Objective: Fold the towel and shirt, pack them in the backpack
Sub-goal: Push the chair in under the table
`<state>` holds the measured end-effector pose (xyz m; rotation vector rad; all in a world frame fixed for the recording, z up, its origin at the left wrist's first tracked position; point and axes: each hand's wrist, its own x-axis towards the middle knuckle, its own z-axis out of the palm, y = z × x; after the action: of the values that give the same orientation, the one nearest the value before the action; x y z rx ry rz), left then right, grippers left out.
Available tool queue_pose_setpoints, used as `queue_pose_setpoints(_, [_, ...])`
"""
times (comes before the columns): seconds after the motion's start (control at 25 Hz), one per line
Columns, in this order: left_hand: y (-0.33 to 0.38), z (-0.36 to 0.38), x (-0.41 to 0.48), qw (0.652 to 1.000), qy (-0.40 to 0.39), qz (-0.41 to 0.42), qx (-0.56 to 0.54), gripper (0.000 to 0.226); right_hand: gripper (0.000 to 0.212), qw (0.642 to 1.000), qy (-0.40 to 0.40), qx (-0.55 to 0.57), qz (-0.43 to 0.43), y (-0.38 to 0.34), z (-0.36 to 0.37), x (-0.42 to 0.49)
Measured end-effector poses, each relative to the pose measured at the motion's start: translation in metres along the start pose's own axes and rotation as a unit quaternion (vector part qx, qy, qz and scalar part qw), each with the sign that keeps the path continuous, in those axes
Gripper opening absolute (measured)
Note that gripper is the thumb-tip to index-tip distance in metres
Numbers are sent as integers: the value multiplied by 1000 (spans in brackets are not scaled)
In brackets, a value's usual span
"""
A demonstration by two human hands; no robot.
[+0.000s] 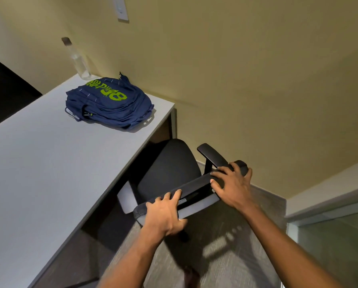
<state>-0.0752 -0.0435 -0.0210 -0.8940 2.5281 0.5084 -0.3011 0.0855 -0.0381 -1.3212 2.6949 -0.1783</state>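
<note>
Gripping the top of a black office chair, left hand and right hand clasp its backrest; a navy backpack lies on the grey surface.

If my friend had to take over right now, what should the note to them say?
Left hand: gripping the top edge of the black chair backrest, nothing else in it.
Right hand: gripping the same backrest nearer the armrest.
Backpack: blue with green lettering, lying flat on the far end of the grey desk, near a clear bottle by the wall.
Towel and shirt: not in view.
Done: nothing folded or packed that can be seen.
Left: deal with the chair, find the towel and shirt, fold both, pack them in the backpack.
</note>
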Motion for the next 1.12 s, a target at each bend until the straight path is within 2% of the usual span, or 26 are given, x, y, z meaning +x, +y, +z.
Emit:
queue_pose_setpoints(0.12, [-5,5,-7,1000,16,-2,-5,96,52,1000,14,-10,-22,-4,7,0])
queue_pose_setpoints(0.32, [-8,11,-19,1000,1,-17,0,97,44,998,58,0,-33,-6,19,-5])
queue_pose_setpoints(0.6, [-23,24,-35,998,20,-55,2,97,43,993,80,17,-85,-25,27,-6])
queue_pose_setpoints(0.72, [-31,28,-42,996,22,-81,-16,98,43,990,74,20,-118,-39,27,2])
queue_pose_setpoints(1.12, [-70,39,-66,980,97,-166,-48,100,41,975,22,-4,-223,-104,26,34])
